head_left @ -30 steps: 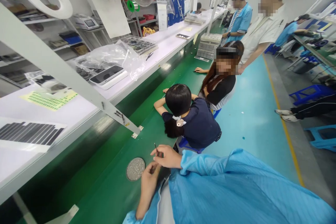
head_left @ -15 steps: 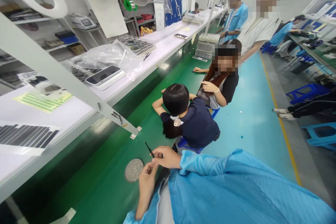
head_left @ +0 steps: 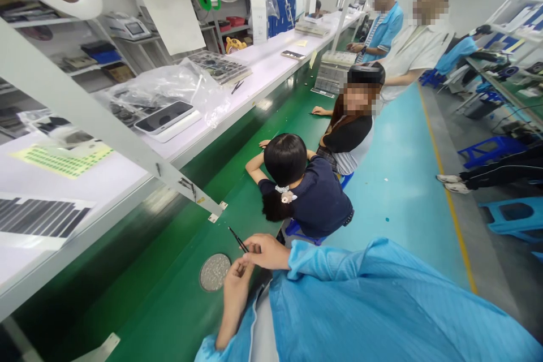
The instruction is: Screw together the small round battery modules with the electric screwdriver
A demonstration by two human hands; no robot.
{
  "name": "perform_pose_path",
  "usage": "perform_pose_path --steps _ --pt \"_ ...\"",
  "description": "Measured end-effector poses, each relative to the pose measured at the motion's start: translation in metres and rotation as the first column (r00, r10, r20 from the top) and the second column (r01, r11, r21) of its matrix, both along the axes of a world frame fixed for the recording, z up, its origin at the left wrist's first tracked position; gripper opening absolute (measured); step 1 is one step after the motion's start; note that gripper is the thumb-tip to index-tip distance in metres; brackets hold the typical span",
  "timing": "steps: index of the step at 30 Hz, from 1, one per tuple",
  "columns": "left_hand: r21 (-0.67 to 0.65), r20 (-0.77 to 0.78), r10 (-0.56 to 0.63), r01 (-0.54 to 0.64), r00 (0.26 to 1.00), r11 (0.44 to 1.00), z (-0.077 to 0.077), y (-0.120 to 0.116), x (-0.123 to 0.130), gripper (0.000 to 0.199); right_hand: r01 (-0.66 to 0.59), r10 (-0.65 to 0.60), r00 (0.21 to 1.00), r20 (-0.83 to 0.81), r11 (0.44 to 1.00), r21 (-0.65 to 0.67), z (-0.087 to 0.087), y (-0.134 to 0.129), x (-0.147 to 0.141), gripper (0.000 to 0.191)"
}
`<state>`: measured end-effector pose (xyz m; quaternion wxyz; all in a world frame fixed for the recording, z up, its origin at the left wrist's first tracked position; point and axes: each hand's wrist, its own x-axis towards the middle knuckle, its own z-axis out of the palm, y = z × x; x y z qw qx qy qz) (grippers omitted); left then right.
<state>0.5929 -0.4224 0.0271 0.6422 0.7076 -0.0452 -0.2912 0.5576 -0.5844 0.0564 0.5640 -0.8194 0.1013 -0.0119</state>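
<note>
The right hand (head_left: 268, 251), in a light blue smock sleeve, pinched a thin black pair of tweezers (head_left: 237, 239) between thumb and fingertips, its grip clamped on the rear end of the tool; the tips pointed up and away to the left of that grip, clear of the surface below. The left hand (head_left: 236, 288) lay just beneath and beside the right one, its fingertips drawn together close against the right grip and seemingly touching the end of the tweezers; whether they held anything small of their own could not be told. Just left of both grips a round, flat, silver-grey textured dish (head_left: 214, 272) lay on the glossy green table (head_left: 169, 305), near the left fingertips but apart from them.

Beyond the grips, a person in a dark navy top (head_left: 316, 198) sat bent forward with arms resting on the same green table; further along, a person in a black and white top (head_left: 352, 138) sat with one hand on the table, and two more people stood at the far end. Up to the left of the grips ran a white shelf (head_left: 127, 169) bearing a crumpled clear plastic bag (head_left: 178, 87) and a sheet of yellow-green labels (head_left: 61, 158).
</note>
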Motion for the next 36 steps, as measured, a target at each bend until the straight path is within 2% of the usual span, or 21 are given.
perform_pose_path --steps 12,16,19,22,26,29,31,36 --pt "0.087 0.092 0.022 -0.03 0.996 0.996 0.009 0.011 0.002 0.065 -0.031 0.031 0.999 -0.018 0.999 0.012 0.005 0.011 0.009 0.027" --pt "0.115 0.06 0.018 -0.025 0.998 0.993 0.006 0.016 0.003 0.065 -0.034 0.034 0.999 -0.011 0.999 0.01 0.0 0.013 0.01 0.024" --pt "0.113 0.025 0.006 -0.009 1.0 0.993 0.007 0.019 0.002 0.063 -0.025 0.025 1.0 -0.002 0.997 0.075 -0.001 0.016 0.011 0.023" --pt "-0.022 -0.125 -0.073 0.071 0.989 0.997 0.013 0.021 -0.003 0.053 0.001 0.002 1.0 -0.015 0.981 0.195 0.002 0.018 0.01 0.024" --pt "-0.261 -0.326 -0.23 0.147 0.917 0.954 0.021 0.022 -0.014 0.04 -0.009 0.041 0.997 -0.068 0.909 0.418 0.009 0.019 0.01 0.049" --pt "-0.308 -0.362 -0.269 0.158 0.892 0.938 0.019 0.021 -0.021 0.04 0.014 0.023 0.997 -0.068 0.864 0.503 0.012 0.022 0.009 0.057" --pt "-0.269 -0.346 -0.272 0.183 0.898 0.946 0.015 0.019 -0.022 0.043 0.037 -0.008 0.998 -0.058 0.848 0.529 0.012 0.023 0.008 0.063" --pt "-0.073 -0.209 -0.263 0.253 0.942 0.965 0.011 0.009 -0.024 0.052 0.128 -0.107 0.992 -0.07 0.842 0.525 0.007 0.025 0.004 0.071"
